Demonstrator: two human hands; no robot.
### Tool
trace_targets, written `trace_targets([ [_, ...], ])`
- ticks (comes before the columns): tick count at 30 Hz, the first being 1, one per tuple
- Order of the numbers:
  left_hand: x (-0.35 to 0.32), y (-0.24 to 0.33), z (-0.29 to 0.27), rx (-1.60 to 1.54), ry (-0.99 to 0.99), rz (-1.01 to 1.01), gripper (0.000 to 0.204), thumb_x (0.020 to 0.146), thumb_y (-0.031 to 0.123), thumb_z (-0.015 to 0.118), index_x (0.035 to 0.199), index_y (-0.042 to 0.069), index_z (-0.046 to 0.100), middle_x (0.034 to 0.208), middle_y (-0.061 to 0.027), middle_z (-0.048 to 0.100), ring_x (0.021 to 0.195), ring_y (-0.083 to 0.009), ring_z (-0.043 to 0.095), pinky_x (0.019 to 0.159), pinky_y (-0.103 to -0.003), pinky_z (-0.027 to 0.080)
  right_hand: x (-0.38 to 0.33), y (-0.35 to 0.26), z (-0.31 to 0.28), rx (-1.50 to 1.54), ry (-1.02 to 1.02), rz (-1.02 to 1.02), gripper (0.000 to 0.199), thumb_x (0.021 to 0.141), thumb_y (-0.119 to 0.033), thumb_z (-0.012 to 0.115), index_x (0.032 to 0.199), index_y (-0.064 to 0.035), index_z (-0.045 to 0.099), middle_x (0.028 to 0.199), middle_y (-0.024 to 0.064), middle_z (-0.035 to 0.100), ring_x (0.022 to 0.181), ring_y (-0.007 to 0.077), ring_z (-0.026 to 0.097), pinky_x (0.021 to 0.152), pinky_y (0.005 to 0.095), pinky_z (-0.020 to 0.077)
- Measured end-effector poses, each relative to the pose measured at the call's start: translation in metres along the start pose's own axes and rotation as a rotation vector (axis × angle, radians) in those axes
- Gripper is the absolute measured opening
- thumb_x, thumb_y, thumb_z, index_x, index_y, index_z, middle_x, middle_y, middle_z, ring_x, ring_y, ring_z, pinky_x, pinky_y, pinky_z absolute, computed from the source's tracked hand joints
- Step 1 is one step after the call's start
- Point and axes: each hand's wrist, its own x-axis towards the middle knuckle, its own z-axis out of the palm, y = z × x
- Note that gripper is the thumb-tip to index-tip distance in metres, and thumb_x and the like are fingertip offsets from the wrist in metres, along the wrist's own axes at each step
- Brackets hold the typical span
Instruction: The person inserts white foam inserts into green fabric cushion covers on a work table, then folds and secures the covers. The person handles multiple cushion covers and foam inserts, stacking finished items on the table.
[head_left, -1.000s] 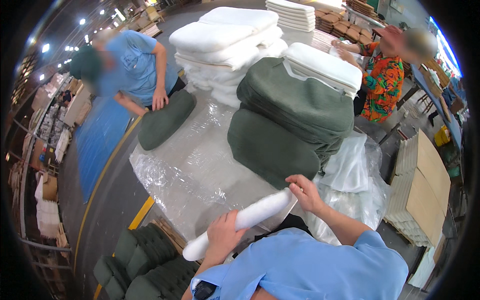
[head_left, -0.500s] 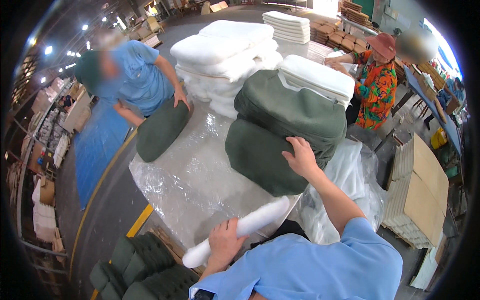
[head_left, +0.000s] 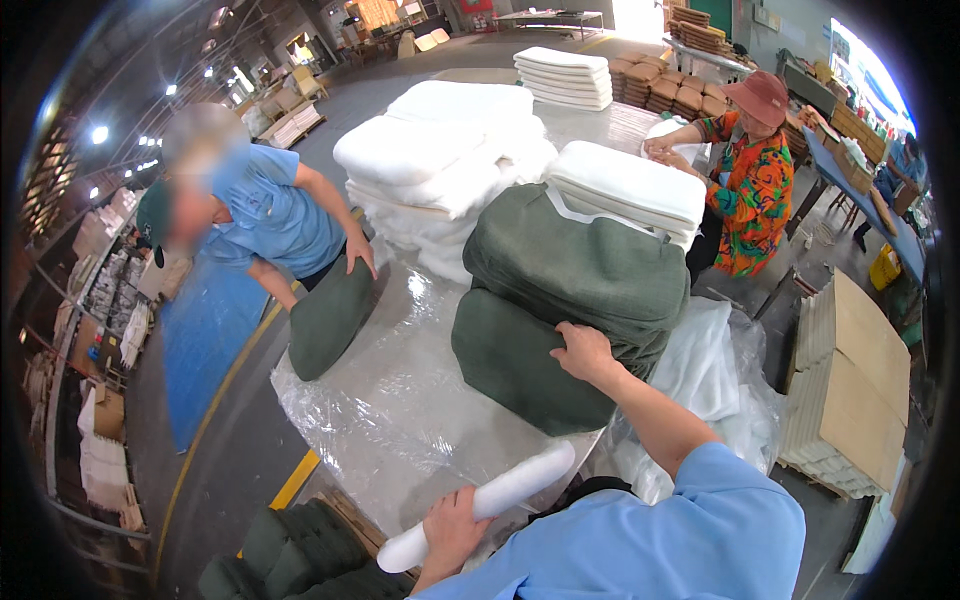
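My left hand [head_left: 455, 527] is wrapped round a long white padding cushion [head_left: 530, 478], held edge-up at the table's near edge. My right hand [head_left: 590, 357] is on a dark green fabric cover [head_left: 505, 352], its fingers drawn in on the cloth. That cover lies flat at the foot of a stack of green covers [head_left: 575, 255], which rises just beyond my right hand. At left, a co-worker in a blue shirt [head_left: 270, 205] holds another green piece [head_left: 335, 315] by its top. What lies under my right fingers is hidden.
White padding is piled on the plastic-covered table [head_left: 365, 430], with a tall heap [head_left: 430, 150] and a neat stack [head_left: 630, 185]. A person in a patterned shirt [head_left: 745, 200] works at far right. Clear plastic bags [head_left: 700, 390] and stacked boards [head_left: 850, 385] stand right; green cushions [head_left: 290, 550] lie lower left.
My right hand's fingers, spread on the green cover before, are now drawn closer together. My left hand keeps the white cushion. The co-worker's green piece has tilted more upright.
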Motion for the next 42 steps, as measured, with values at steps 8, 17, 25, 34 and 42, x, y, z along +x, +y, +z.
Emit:
trace_targets([
  [8, 0.004, 0.002, 0.002, -0.002, 0.066, -0.014, 0.055, 0.071, 0.041, 0.090, 0.111, 0.012, 0.065, 0.100, -0.0124, 0.072, 0.089, -0.0388, 0.070, 0.080, -0.051, 0.055, 0.004, 0.003, 0.006, -0.010, -0.097, 0.107, 0.047, 0.091, -0.029, 0.078, 0.130, -0.0074, 0.066, 0.106, 0.0218, 0.076, 0.109, 0.0413, 0.071, 0.095, 0.0530, 0.0543],
  [17, -0.004, 0.004, -0.007, 0.041, 0.029, 0.078, 0.065, 0.073, 0.042, 0.091, 0.124, 0.013, 0.065, 0.111, -0.0141, 0.071, 0.104, -0.0393, 0.068, 0.086, -0.053, 0.054, 0.003, -0.003, 0.003, 0.010, -0.056, 0.090, 0.041, 0.092, -0.028, 0.076, 0.126, -0.0056, 0.069, 0.111, 0.0225, 0.076, 0.114, 0.0410, 0.070, 0.098, 0.0523, 0.0526],
  [25, -0.010, 0.007, 0.000, 0.051, -0.018, 0.010, 0.048, 0.081, 0.031, 0.084, 0.120, 0.013, 0.063, 0.109, -0.0121, 0.073, 0.098, -0.0378, 0.071, 0.083, -0.051, 0.057, -0.006, 0.002, 0.014, 0.005, -0.001, 0.096, 0.039, 0.095, -0.028, 0.073, 0.127, -0.0059, 0.068, 0.111, 0.0216, 0.076, 0.112, 0.0408, 0.070, 0.099, 0.0518, 0.0527],
  [34, 0.022, -0.013, -0.009, 0.025, -0.052, 0.005, 0.042, 0.080, 0.026, 0.082, 0.116, 0.013, 0.065, 0.104, -0.0140, 0.074, 0.097, -0.0380, 0.072, 0.081, -0.053, 0.056, -0.005, 0.018, 0.011, 0.028, 0.034, -0.015, 0.029, 0.098, -0.026, 0.068, 0.120, -0.0090, 0.071, 0.102, 0.0195, 0.077, 0.102, 0.0413, 0.073, 0.088, 0.0537, 0.0569],
  [42, 0.036, -0.022, -0.008, 0.134, -0.242, -0.013, 0.032, 0.096, 0.028, 0.067, 0.123, 0.012, 0.068, 0.113, -0.0242, 0.072, 0.105, -0.0361, 0.071, 0.079, -0.054, 0.055, -0.011, -0.010, -0.020, 0.217, 0.133, -0.371, 0.021, 0.093, -0.019, 0.069, 0.111, -0.0093, 0.072, 0.096, 0.0123, 0.074, 0.095, 0.0361, 0.072, 0.080, 0.0495, 0.0565],
])
